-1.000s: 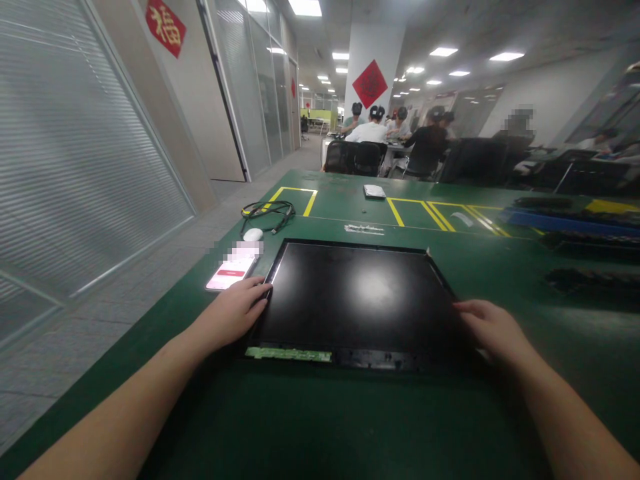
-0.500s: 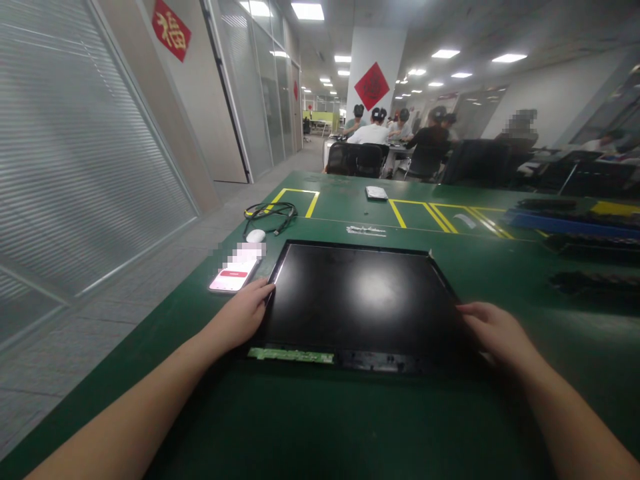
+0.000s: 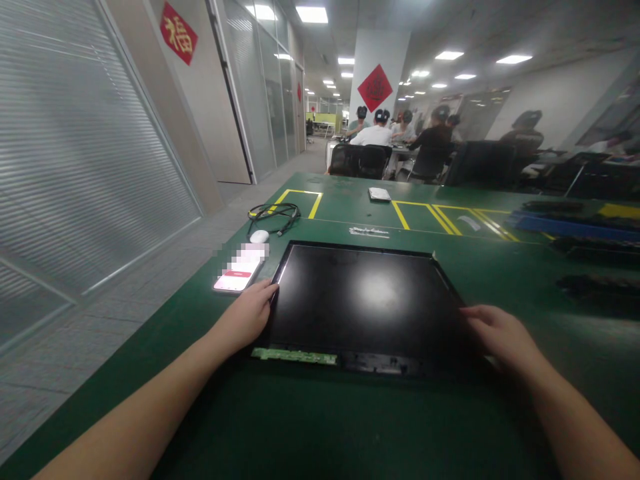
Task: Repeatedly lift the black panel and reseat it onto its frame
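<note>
A black flat display panel (image 3: 350, 300) lies screen up in front of me, a bright reflection on its glass. Along its near edge runs a green circuit strip (image 3: 295, 357) beside a dark bare frame. My left hand (image 3: 250, 310) grips the panel's left edge, thumb on the rim and the other fingers partly out of sight. On the opposite edge, my right hand (image 3: 497, 330) is closed the same way, its fingers hidden under the side. Left of the panel, near my left hand, a phone (image 3: 237, 273) with a lit screen lies on the green table (image 3: 320, 427).
Past the phone are a white rounded object (image 3: 259, 237) and a coiled black cable (image 3: 275, 215). A small silver box (image 3: 379, 194) sits at the far side, and a blue tray (image 3: 560, 223) with dark parts at the right. Several people sit at tables beyond.
The whole view has shifted slightly, so everything appears a little further right. Both hands keep their hold on the panel, which shows no clear movement on the table.
</note>
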The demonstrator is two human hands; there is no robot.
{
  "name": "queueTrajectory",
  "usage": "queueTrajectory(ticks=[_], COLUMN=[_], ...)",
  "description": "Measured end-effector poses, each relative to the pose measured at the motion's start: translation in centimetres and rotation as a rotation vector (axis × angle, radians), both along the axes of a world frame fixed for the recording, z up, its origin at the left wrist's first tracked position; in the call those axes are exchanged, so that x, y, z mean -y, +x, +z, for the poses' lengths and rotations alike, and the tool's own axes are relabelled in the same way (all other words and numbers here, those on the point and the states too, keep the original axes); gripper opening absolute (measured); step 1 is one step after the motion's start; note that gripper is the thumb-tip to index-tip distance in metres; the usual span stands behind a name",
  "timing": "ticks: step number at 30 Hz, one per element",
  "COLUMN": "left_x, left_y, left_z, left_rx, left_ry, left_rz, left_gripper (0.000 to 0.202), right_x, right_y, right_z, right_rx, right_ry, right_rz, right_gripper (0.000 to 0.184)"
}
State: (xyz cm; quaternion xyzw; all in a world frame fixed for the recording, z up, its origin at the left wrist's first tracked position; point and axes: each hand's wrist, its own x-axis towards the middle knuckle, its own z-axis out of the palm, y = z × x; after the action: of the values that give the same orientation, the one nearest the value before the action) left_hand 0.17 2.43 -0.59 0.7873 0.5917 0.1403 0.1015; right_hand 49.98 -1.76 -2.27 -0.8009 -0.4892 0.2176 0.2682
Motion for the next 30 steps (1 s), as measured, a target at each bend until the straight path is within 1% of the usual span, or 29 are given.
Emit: queueTrajectory(ticks=[2, 7, 9, 14, 20, 24, 26, 27, 29, 30], left_x=[-0.2, -0.5, -0.6, -0.4, -0.3, -0.1, -0.1, -0.2, -0.5, -0.8], left_y=[-0.1, -0.1, 0.0, 0.2, 0.2, 0.3, 0.1, -0.1, -0.8, -1.4], left_z=[-0.2, -0.5, -0.6, -0.4, 0.0, 0.6, 0.9, 1.1, 1.2, 1.2], left_rx=[0.019, 0.082, 0.101, 0.110, 0.103, 0.093, 0.097, 0.086, 0.017, -0.047], left_ry=[0.011, 0.060, 0.078, 0.078, 0.076, 0.096, 0.154, 0.201, 0.287, 0.299], left_rz=[0.005, 0.023, 0.032, 0.034, 0.022, 0.019, 0.058, 0.097, 0.215, 0.286], left_gripper=[0.054, 0.051, 0.051, 0.052, 0.051, 0.044, 0.045, 0.049, 0.062, 0.070], right_x=[0.0, 0.0, 0.0, 0.0, 0.0, 0.0, -0.1, -0.1, -0.1, -0.1], right_y=[-0.2, -1.2, -1.4, -1.1, -1.1, -1.1, -1.1, -1.0, -1.0, -1.0], right_z=[0.1, 1.3, 1.5, 1.2, 1.2, 1.3, 1.2, 1.2, 1.1, 1.1], right_rx=[-0.003, 0.042, 0.047, 0.014, 0.009, 0.035, 0.017, 0.002, -0.021, -0.022], right_ry=[0.002, -0.028, -0.030, -0.020, -0.047, -0.015, -0.018, -0.023, -0.020, -0.017], right_rz=[-0.011, -0.050, -0.059, -0.059, -0.065, -0.043, -0.048, -0.058, -0.069, -0.069], right_gripper=[0.034, 0.032, 0.032, 0.030, 0.032, 0.030, 0.030, 0.031, 0.033, 0.032])
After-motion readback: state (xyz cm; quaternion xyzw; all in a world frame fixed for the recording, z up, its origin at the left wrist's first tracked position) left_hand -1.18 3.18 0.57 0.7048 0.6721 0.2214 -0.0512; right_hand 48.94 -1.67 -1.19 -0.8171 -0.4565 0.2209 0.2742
